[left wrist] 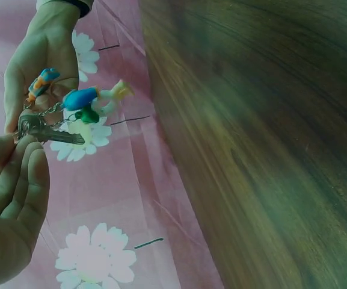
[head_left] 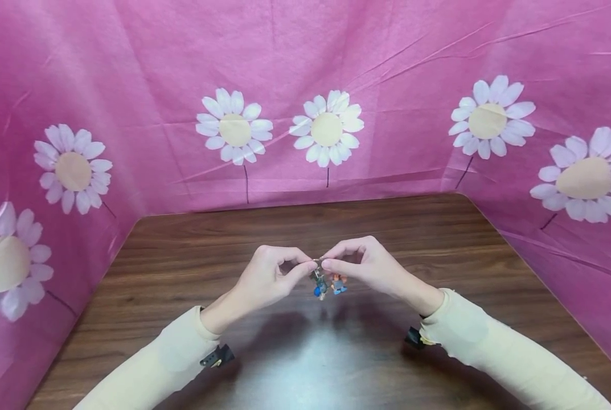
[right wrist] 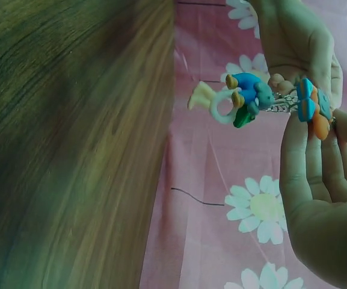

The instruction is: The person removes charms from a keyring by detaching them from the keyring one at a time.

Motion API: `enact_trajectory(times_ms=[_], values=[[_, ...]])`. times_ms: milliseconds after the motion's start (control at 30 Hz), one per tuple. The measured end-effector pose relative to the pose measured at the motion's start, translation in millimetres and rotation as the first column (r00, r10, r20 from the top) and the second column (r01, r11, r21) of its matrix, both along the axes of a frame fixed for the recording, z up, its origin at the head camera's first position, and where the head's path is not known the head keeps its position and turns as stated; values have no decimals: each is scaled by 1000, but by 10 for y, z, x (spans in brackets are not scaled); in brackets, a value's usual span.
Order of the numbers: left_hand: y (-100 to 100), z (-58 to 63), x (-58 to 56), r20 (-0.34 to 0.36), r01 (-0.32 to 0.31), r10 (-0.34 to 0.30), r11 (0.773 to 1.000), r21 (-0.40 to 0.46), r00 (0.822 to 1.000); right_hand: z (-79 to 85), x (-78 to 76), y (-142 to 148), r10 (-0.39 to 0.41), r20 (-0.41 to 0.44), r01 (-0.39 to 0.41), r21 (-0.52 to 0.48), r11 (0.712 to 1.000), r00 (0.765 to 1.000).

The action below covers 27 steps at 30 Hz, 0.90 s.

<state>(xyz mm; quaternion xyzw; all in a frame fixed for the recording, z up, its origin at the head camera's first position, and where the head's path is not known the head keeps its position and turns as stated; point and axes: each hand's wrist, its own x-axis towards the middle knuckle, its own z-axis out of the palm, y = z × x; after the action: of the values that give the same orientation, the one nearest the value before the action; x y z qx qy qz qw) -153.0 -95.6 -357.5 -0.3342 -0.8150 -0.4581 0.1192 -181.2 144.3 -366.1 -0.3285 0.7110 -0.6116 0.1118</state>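
Note:
Both hands meet above the table, holding a keychain between their fingertips. My left hand (head_left: 264, 279) pinches it from the left with thumb and index finger, close to the head of a metal key (left wrist: 65, 136). From the other side, my right hand (head_left: 374, 269) pinches the keychain near an orange and blue figurine (right wrist: 319, 111). A blue and green figurine charm (right wrist: 248, 93) with a pale ring and a yellowish end hangs on a short chain (left wrist: 52, 110). Fingertips hide the ring itself where the parts join.
The brown wood-grain table (head_left: 182, 239) lies beneath the hands. A pink cloth (head_left: 162, 68) printed with white daisies surrounds it at the back and both sides. Each sleeve carries a small black device (head_left: 217, 357) near the wrist.

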Motion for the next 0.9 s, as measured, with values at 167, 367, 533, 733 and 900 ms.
enact_trajectory(times_ms=[167, 367, 533, 733, 900], values=[[-8, -13, -10, -8, 17, -16, 1000, 17, 1000, 18, 9, -14, -21, 42, 21, -12, 1000, 999], [-8, -18, -9, -42, 18, -15, 998, 56, 999, 31, 4, -22, -29, 77, 24, 63, 998, 997], [-18, 20, -26, -6, 23, -22, 995, 97, 1000, -59, -7, -12, -31, 51, 25, 119, 993, 998], [-22, 5, -43, 21, 20, -22, 995, 103, 1000, -79, -25, 2, 1, 67, -7, 95, 995, 998], [-34, -3, -52, 62, -5, -1, 995, 96, 998, -55, -58, 39, 14, 78, -20, 83, 996, 997]])
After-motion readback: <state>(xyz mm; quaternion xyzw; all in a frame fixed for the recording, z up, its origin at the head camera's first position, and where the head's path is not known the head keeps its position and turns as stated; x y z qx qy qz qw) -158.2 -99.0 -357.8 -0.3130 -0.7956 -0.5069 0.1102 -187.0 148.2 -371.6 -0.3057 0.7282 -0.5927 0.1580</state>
